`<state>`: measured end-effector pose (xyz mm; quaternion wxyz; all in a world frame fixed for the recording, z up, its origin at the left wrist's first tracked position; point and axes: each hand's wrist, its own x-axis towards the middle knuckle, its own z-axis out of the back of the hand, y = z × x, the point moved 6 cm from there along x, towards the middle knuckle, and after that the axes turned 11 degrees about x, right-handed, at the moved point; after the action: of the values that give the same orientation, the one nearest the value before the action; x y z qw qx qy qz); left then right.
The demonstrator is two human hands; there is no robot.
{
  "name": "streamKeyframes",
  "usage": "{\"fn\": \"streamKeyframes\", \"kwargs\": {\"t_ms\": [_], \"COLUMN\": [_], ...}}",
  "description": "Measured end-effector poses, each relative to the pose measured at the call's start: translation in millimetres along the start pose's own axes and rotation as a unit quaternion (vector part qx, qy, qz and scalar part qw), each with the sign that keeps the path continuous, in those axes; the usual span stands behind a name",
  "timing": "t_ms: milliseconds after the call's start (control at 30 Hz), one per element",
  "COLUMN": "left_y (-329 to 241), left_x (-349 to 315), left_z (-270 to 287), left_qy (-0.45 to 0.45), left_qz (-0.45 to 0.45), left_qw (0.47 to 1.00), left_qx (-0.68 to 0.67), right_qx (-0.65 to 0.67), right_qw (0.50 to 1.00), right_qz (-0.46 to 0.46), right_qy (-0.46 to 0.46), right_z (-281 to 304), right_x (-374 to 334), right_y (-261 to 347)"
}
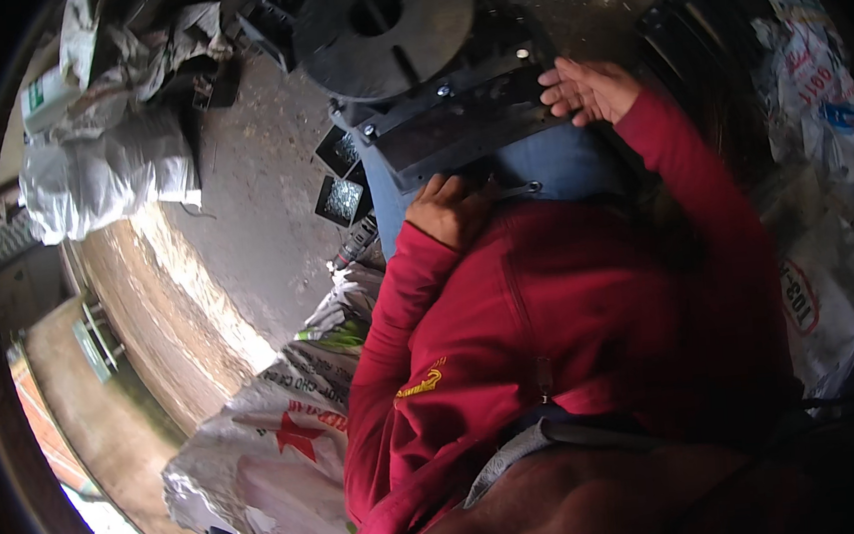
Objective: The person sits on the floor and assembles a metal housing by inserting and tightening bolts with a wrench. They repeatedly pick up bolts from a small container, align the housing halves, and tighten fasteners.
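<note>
Well, through the head camera I see my left hand (447, 208) at the near edge of a dark metal assembly (475, 113), fingers bent, and I cannot tell whether they are clamped on anything, since their undersides are hidden. My right hand (589, 89) is beside the right end of that assembly, palm partly turned up, fingers apart and loosely curved; I cannot make out whether the fingertips touch the metal. The assembly lies just beyond my left hand and to the left of my right hand, partly over the blue jeans (579, 158), with a round plate (428, 26) on its far side, pierced by a hole and a slot. I can pick out a pale bolt head (523, 55) just left of and beyond my right fingertips, a second bolt (444, 91) farther left, and a third bolt (369, 131) beyond my left hand and off to its left. Just right of my left hand, the ring end of a wrench (531, 187) lies on the lap. To my left hand's left I have two small black bins (342, 201) of shiny little pieces, and nearer me a power tool (357, 240) on the floor (248, 161). A printed white sack (827, 125) stands well right of my right hand.
</note>
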<state>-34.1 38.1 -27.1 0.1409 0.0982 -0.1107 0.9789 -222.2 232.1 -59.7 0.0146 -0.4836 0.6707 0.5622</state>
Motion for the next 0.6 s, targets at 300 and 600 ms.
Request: {"fn": "streamKeyframes", "kwargs": {"t_ms": [300,600], "left_y": [179.0,262.9], "left_x": [-88.9,-318.1], "left_z": [7.0,-145.4], "left_qy": [-0.168,0.367], "left_qz": [0.468,0.738], "left_qw": [0.801,0.567], "left_qx": [-0.332,0.012], "right_qx": [0.254,0.399], "right_qw": [0.965,0.879], "right_qz": [-0.025,-0.012], "right_qy": [0.058,0.261], "right_z": [-15.6,-6.7], "right_x": [12.5,16.9], "right_y": [-19.0,-26.7]}}
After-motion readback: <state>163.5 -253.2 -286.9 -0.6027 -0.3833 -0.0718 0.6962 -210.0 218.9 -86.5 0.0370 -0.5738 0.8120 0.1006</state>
